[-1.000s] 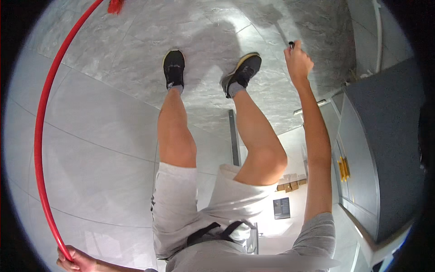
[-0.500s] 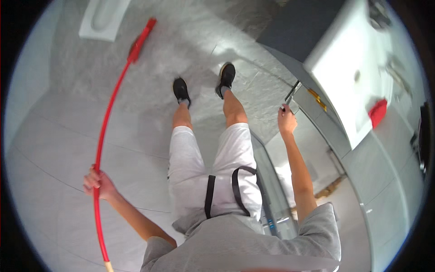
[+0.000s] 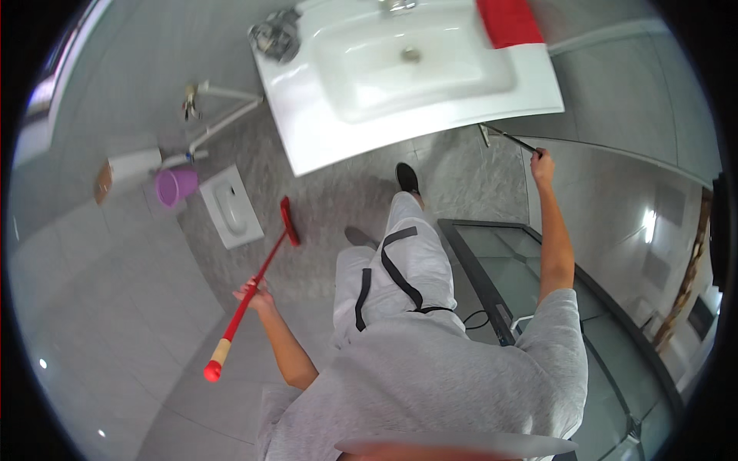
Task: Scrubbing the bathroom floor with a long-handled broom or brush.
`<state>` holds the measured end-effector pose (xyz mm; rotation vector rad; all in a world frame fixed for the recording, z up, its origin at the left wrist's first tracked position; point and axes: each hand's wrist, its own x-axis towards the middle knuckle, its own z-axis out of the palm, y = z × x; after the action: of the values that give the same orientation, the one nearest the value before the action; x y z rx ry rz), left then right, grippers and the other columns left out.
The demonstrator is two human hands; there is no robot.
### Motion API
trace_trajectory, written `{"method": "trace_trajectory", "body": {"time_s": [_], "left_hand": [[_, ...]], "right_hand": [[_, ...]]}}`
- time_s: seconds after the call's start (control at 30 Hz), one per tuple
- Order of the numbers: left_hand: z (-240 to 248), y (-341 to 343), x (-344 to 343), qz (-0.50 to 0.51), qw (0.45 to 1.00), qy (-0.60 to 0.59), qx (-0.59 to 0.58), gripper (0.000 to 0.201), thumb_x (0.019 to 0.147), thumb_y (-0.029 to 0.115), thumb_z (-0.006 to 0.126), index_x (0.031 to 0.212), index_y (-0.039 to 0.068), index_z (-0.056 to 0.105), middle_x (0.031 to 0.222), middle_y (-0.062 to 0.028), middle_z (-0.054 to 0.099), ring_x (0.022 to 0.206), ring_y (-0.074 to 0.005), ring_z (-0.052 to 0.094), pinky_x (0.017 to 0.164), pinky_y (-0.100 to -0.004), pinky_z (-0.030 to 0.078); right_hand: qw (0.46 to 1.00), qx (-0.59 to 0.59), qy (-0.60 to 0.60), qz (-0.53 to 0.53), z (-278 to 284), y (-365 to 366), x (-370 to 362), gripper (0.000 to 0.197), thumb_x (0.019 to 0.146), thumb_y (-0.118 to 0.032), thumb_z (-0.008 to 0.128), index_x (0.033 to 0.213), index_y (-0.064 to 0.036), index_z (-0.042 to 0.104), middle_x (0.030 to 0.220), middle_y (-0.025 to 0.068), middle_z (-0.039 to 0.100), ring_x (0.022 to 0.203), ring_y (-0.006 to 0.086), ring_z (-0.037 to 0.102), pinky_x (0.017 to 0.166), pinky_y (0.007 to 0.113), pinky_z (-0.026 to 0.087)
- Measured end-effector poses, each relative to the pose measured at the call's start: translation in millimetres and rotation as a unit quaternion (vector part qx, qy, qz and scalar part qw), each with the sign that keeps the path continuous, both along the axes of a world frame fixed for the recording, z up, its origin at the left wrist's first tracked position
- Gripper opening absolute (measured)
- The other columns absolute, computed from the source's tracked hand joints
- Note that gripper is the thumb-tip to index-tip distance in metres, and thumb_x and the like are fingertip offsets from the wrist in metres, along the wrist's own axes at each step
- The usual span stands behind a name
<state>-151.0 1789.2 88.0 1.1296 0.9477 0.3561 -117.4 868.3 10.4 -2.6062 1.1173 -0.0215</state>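
— Largest fixture first?
— White washbasin (image 3: 430, 123), rectangular, set over the grey stone floor (image 3: 323, 192); a red cloth (image 3: 507, 21) lies on its far right corner, metal fittings at its far left corner.

— Next?
— Glass panel in a dark frame (image 3: 530, 284), just beside the person's right leg. Then a white floor pan (image 3: 231, 206), with a small purple bucket (image 3: 175, 186) just beside it.

— Items in hand?
— Red long-handled broom (image 3: 257, 286), tilted, its head resting on the floor near the pan. The left hand (image 3: 254, 293) is wrapped tight round the middle of the handle.

— And the other?
— Slim dark-handled squeegee (image 3: 509, 140), its pale head near the washbasin's near right corner. The right hand (image 3: 542, 163), raised, is clenched on the handle's end.
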Motion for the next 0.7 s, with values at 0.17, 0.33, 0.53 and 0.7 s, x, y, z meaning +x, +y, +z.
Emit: {"method": "trace_trajectory", "body": {"time_s": [0.17, 0.33, 0.53, 0.7], "left_hand": [[9, -52, 27, 0.047, 0.998, 0.034, 0.034, 0.056, 0.098, 0.057, 0.021, 0.065, 0.018, 0.044, 0.069, -0.0039, 0.061, 0.088, -0.0251, 0.059, 0.087, -0.0555, 0.040], [21, -91, 35, 0.051, 0.994, 0.071, 0.058, 0.052, 0.099, 0.053, 0.019, 0.069, 0.018, 0.042, 0.070, -0.0041, 0.062, 0.090, -0.0221, 0.061, 0.095, -0.0567, 0.035], [25, -131, 54, 0.029, 0.996, 0.081, 0.029, 0.045, 0.100, 0.047, 0.021, 0.075, 0.016, 0.042, 0.074, -0.0049, 0.064, 0.092, -0.0212, 0.062, 0.098, -0.0572, 0.033], [21, -132, 48, 0.050, 0.995, 0.080, 0.031, 0.032, 0.100, 0.042, 0.030, 0.090, 0.014, 0.044, 0.082, -0.0057, 0.063, 0.095, -0.0233, 0.061, 0.099, -0.0564, 0.033]], "right_hand": [[0.963, 0.241, -0.053, -0.104, 43, -87, 14, 0.026, 0.092, -0.017, 0.055, 0.108, 0.0019, 0.062, 0.078, 0.0110, 0.066, 0.066, 0.0182, 0.064, 0.061, 0.032, 0.050], [0.943, 0.307, -0.032, -0.128, 80, -131, 33, 0.026, 0.093, -0.015, 0.054, 0.109, 0.0045, 0.060, 0.076, 0.0099, 0.065, 0.061, 0.0158, 0.063, 0.057, 0.028, 0.049], [0.849, 0.383, -0.171, -0.321, 69, -160, 35, 0.028, 0.093, -0.019, 0.060, 0.110, 0.0031, 0.057, 0.088, 0.0111, 0.067, 0.072, 0.0170, 0.066, 0.064, 0.028, 0.054], [0.684, 0.508, -0.383, -0.357, 62, -125, 25, 0.039, 0.090, -0.018, 0.065, 0.119, 0.0065, 0.054, 0.112, 0.0168, 0.062, 0.100, 0.0220, 0.065, 0.079, 0.027, 0.056]]}}
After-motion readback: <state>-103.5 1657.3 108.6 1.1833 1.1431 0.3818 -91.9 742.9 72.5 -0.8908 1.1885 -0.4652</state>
